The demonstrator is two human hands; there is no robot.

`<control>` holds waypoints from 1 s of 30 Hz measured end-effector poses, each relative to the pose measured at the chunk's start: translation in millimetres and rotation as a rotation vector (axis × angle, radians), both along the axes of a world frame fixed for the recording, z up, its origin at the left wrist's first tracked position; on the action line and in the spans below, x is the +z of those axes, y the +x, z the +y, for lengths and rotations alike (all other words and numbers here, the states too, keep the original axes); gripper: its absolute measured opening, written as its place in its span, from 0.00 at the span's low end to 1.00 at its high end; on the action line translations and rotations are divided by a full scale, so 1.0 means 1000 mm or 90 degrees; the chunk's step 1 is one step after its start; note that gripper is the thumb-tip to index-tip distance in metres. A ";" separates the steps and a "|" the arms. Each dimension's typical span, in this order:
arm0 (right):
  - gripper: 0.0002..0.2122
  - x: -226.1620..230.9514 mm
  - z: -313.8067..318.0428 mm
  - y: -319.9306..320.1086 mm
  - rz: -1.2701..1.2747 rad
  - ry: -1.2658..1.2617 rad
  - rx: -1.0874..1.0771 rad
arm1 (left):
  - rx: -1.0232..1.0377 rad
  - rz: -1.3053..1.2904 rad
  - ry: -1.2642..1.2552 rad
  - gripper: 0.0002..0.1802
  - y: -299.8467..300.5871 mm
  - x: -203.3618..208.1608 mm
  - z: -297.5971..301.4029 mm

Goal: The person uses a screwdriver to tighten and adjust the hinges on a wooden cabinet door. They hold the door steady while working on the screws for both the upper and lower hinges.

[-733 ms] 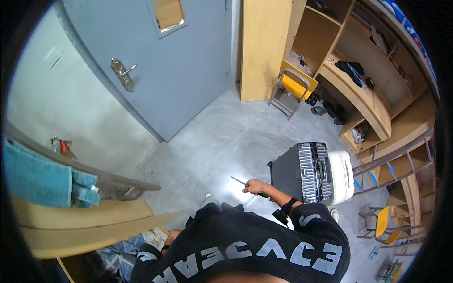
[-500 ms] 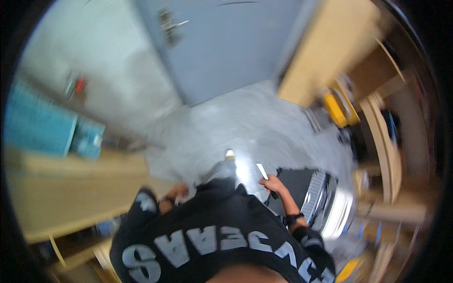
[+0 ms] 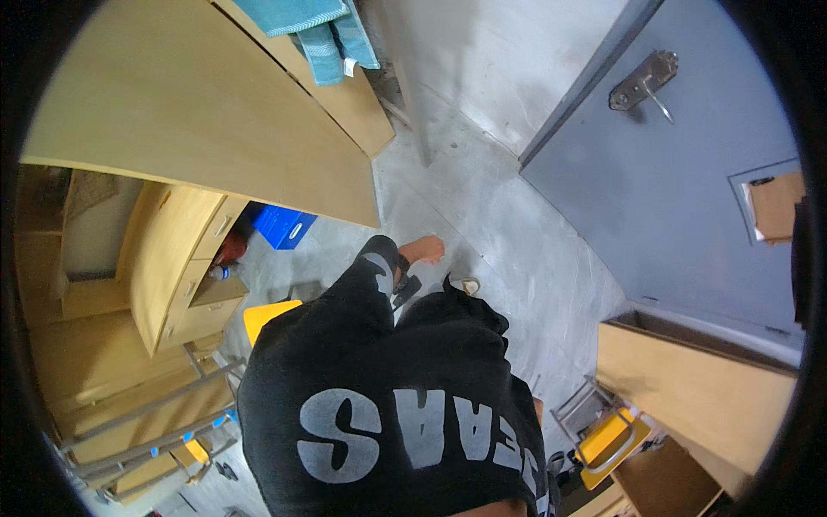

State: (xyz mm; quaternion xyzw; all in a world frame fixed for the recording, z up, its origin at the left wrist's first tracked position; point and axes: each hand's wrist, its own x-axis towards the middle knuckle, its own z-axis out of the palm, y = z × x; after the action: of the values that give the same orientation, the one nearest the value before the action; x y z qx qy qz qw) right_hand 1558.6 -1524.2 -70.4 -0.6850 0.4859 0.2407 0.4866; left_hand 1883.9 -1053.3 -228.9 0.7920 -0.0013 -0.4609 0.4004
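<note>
My left hand (image 3: 426,250) reaches out past the black sleeve, low over the grey floor and close to the corner of a wooden tabletop. Its fingers look curled in; whether anything lies inside them is hidden. A dark band circles the wrist, and a dark, narrow piece whose kind I cannot make out shows just below it. My right hand is out of sight behind my shirt; only a sliver of the right arm (image 3: 538,410) shows at the shirt's edge.
A grey door (image 3: 689,181) with a metal handle (image 3: 646,86) stands at right. At left is a wooden tabletop (image 3: 215,112), with a teal towel (image 3: 320,52) behind and a blue box (image 3: 284,227) below. A yellow-seated chair (image 3: 613,444) sits by a wooden cabinet (image 3: 689,379) at lower right.
My view has swung left, shifting the door rightward and bringing the tabletop nearer. The right hand, which held a thin white blade-like piece with a dark handle, has gone from sight.
</note>
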 end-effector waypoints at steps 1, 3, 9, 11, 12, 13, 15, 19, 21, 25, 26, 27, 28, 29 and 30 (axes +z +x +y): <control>0.06 -0.007 -0.004 0.007 0.002 0.013 -0.016 | -0.027 0.013 0.034 0.14 0.000 -0.003 0.006; 0.05 -0.016 -0.027 0.038 -0.003 0.030 0.005 | -0.029 0.042 0.085 0.14 -0.025 -0.020 0.025; 0.07 -0.036 -0.065 0.067 -0.063 0.143 0.047 | -0.260 0.020 0.138 0.13 -0.044 -0.039 0.040; 0.09 -0.034 -0.081 0.068 -0.083 0.135 0.073 | -0.522 -0.112 0.167 0.13 -0.040 -0.028 0.005; 0.09 -0.033 -0.094 0.067 -0.107 0.119 0.127 | -0.252 -0.039 0.190 0.12 -0.045 -0.020 -0.018; 0.09 -0.033 -0.109 0.061 -0.121 0.106 0.174 | 0.010 0.043 0.206 0.12 -0.049 -0.010 -0.046; 0.09 -0.045 -0.152 0.036 -0.112 0.104 0.173 | -0.022 0.080 0.187 0.11 -0.034 0.020 -0.111; 0.11 -0.046 -0.208 -0.004 -0.154 0.055 0.160 | 0.054 -0.059 0.038 0.09 -0.064 0.041 -0.195; 0.12 -0.103 -0.242 -0.034 -0.202 -0.030 0.177 | 0.054 -0.067 -0.016 0.08 -0.052 0.078 -0.239; 0.19 -0.121 -0.323 -0.066 -0.065 0.118 0.285 | 0.002 -0.034 0.022 0.15 -0.058 0.135 -0.303; 0.19 -0.122 -0.331 -0.059 -0.037 0.108 0.295 | 0.031 -0.007 0.028 0.16 -0.076 0.109 -0.285; 0.18 -0.123 -0.334 -0.055 -0.031 0.102 0.272 | 0.025 0.012 0.030 0.17 -0.069 0.099 -0.284; 0.18 -0.122 -0.343 -0.053 -0.028 0.088 0.251 | -0.009 -0.039 0.049 0.16 -0.066 0.100 -0.293; 0.17 -0.119 -0.350 -0.050 -0.024 0.080 0.238 | -0.036 -0.085 0.068 0.16 -0.069 0.100 -0.298; 0.17 -0.117 -0.352 -0.045 -0.023 0.083 0.242 | -0.168 -0.150 0.183 0.14 -0.070 0.093 -0.291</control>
State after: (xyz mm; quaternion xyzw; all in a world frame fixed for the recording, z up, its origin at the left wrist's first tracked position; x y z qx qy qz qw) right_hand 1513.4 -1876.1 -187.3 -0.7358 0.3220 0.3468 0.4844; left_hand 1814.3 -1344.1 -135.9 0.8821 -0.0858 -0.4093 0.2167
